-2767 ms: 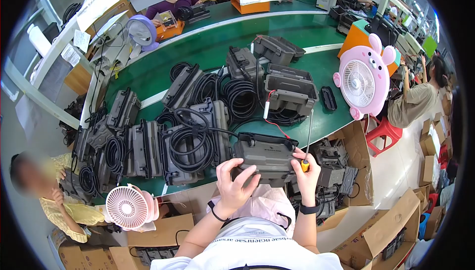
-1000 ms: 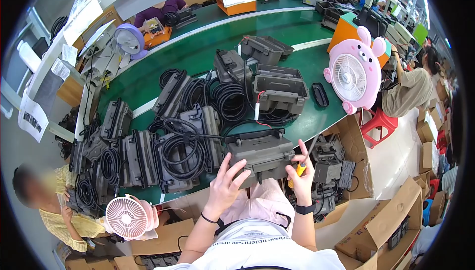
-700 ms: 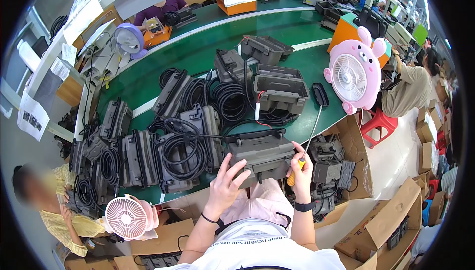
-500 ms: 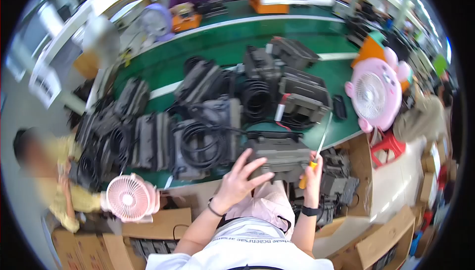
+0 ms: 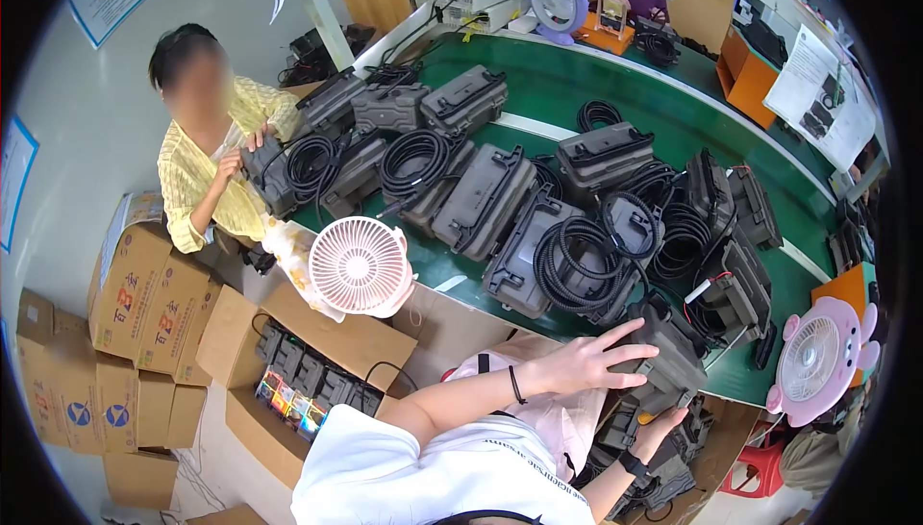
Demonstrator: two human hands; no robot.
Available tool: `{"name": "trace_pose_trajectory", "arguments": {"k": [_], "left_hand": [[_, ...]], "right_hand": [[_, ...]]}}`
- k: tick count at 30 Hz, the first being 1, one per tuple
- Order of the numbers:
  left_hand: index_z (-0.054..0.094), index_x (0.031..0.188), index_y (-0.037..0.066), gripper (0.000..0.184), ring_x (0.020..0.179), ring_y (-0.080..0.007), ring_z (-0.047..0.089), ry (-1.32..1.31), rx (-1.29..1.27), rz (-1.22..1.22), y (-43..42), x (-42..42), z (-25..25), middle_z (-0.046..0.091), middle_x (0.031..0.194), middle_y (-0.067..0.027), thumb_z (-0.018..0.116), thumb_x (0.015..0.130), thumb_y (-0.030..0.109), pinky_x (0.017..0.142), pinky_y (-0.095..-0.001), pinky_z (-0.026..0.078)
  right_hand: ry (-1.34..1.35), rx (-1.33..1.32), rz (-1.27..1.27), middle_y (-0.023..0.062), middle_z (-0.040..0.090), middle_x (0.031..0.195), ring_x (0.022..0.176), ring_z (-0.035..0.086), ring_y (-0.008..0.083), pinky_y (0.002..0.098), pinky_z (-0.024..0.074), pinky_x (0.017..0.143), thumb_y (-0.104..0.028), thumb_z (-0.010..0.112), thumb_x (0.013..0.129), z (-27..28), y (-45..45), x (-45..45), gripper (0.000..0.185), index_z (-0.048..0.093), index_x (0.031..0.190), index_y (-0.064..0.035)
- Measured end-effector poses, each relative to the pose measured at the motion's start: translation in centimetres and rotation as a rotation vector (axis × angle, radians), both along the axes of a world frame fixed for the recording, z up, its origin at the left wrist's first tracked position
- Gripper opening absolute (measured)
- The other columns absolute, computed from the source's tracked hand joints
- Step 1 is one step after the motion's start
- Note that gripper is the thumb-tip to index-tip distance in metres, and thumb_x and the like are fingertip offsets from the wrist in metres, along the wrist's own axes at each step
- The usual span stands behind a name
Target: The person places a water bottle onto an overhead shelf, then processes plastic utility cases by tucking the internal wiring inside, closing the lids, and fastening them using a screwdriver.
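Observation:
My left hand (image 5: 598, 362) lies on a dark grey plastic case (image 5: 673, 347) at the front edge of the bench, its fingers spread over the near side. At the case's lower right, my right hand (image 5: 660, 435) is closed round a screwdriver (image 5: 646, 418); only a bit of its yellow handle shows clearly. The case partly hides the right fingers. Beyond the case lie a coil of black cable (image 5: 582, 270) and another grey case (image 5: 740, 285) with a red wire and a white tag.
More grey cases (image 5: 486, 200) and cable coils cover the green bench (image 5: 538, 73). A pink fan (image 5: 358, 267) stands at its left edge, a pig-shaped fan (image 5: 817, 362) at the right. A co-worker in yellow (image 5: 216, 169) handles a case. Cardboard boxes (image 5: 144, 304) fill the floor at left.
My view has swung left, bringing the co-worker and boxes further in. My left hand now rests over the case. The screwdriver, held upright and clear before, is now largely hidden beside the case.

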State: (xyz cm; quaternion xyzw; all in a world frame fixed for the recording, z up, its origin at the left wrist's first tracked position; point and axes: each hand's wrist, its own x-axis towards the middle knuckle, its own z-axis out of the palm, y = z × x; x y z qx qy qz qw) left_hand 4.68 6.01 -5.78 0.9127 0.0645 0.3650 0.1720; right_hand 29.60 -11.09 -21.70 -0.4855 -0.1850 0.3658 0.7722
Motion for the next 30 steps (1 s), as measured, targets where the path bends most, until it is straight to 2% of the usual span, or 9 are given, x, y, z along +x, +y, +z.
{"name": "trace_pose_trajectory", "arguments": {"k": [6,10,13,18,22,23,26,28,30], "left_hand": [[0.056,0.123,0.028,0.047,0.134,-0.0408,0.04,-0.081,0.025,-0.026,0.6,-0.1,-0.8,0.043,0.146,-0.0048,0.064,0.081,0.007,0.077,-0.0357,0.063],[0.056,0.121,0.028,0.046,0.134,-0.0407,0.04,-0.096,0.051,-0.04,1.4,-0.2,-1.8,0.044,0.145,-0.0047,0.065,0.08,0.008,0.076,-0.0338,0.063],[0.06,0.115,0.024,0.04,0.133,-0.041,0.042,-0.108,0.07,-0.027,1.5,-0.2,-1.9,0.045,0.145,-0.0049,0.067,0.079,0.008,0.075,-0.0329,0.063],[0.065,0.096,0.015,0.021,0.131,-0.0389,0.046,-0.14,0.101,-0.041,1.8,-0.3,-1.5,0.05,0.142,-0.0048,0.069,0.075,0.011,0.071,-0.0306,0.062],[0.066,0.105,0.017,0.029,0.131,-0.0398,0.046,-0.026,0.116,0.004,1.5,-0.5,-1.7,0.048,0.144,-0.0039,0.067,0.076,0.014,0.076,-0.0333,0.061],[0.068,0.106,0.023,0.031,0.126,-0.0404,0.051,-0.008,0.15,0.037,1.4,-0.5,-1.2,0.053,0.138,-0.0043,0.069,0.076,0.013,0.074,-0.0339,0.061],[0.067,0.103,0.021,0.026,0.114,-0.0334,0.061,-0.122,0.163,0.024,0.7,-2.0,0.8,0.064,0.121,-0.0036,0.071,0.083,0.036,0.078,-0.0362,0.06],[0.066,0.098,0.02,0.023,0.103,-0.0282,0.066,-0.214,0.282,0.091,0.7,-5.6,0.7,0.069,0.106,-0.0018,0.07,0.084,0.038,0.077,-0.0344,0.059],[0.063,0.089,0.021,0.007,0.092,-0.0248,0.064,-0.291,0.423,0.455,1.3,-9.7,1.4,0.069,0.099,-0.0007,0.065,0.083,0.021,0.082,-0.0421,0.053]], "right_hand": [[-0.212,-0.066,-0.13,0.011,0.036,0.148,0.132,0.041,0.0267,0.0424,0.0359,0.108,-0.07,0.049,0.087,4.8,1.5,-3.9,0.092,0.025,0.151,-0.008],[-0.434,-0.071,-0.183,0.0111,0.038,0.146,0.129,0.044,0.0249,0.0405,0.0371,0.106,-0.064,0.052,0.09,3.1,1.0,-3.3,0.086,0.027,0.15,-0.0076],[-0.444,-0.203,-0.254,0.0114,0.04,0.144,0.129,0.041,0.024,0.0397,0.0344,0.107,-0.067,0.059,0.084,3.3,1.3,-3.3,0.095,0.029,0.148,-0.0027],[-0.331,-0.111,-0.239,0.0093,0.043,0.141,0.129,0.042,0.0226,0.0376,0.0318,0.109,-0.055,0.068,0.083,1.4,0.9,-2.6,0.09,0.032,0.146,-0.0013],[-0.389,-0.109,-0.217,0.0117,0.044,0.141,0.13,0.041,0.0226,0.0353,0.0305,0.109,-0.054,0.067,0.084,4.4,1.5,-4.3,0.091,0.03,0.146,0.0011],[-0.416,-0.12,-0.22,0.0118,0.044,0.141,0.13,0.042,0.0224,0.0343,0.0304,0.109,-0.055,0.068,0.083,4.1,1.3,-4.2,0.093,0.03,0.146,0.0012],[-0.436,-0.116,-0.146,0.0105,0.043,0.143,0.131,0.04,0.0221,0.0345,0.0286,0.11,-0.054,0.065,0.086,5.2,1.1,-4.4,0.09,0.028,0.148,-0.0014],[-0.419,-0.08,-0.173,0.0103,0.044,0.142,0.131,0.04,0.0223,0.0342,0.029,0.109,-0.053,0.066,0.085,3.6,1.0,-4.0,0.09,0.029,0.148,-0.0015],[-0.398,-0.116,-0.206,0.011,0.044,0.141,0.129,0.042,0.022,0.0357,0.0319,0.108,-0.052,0.071,0.082,3.1,0.8,-3.6,0.095,0.028,0.147,0.0019]]}}
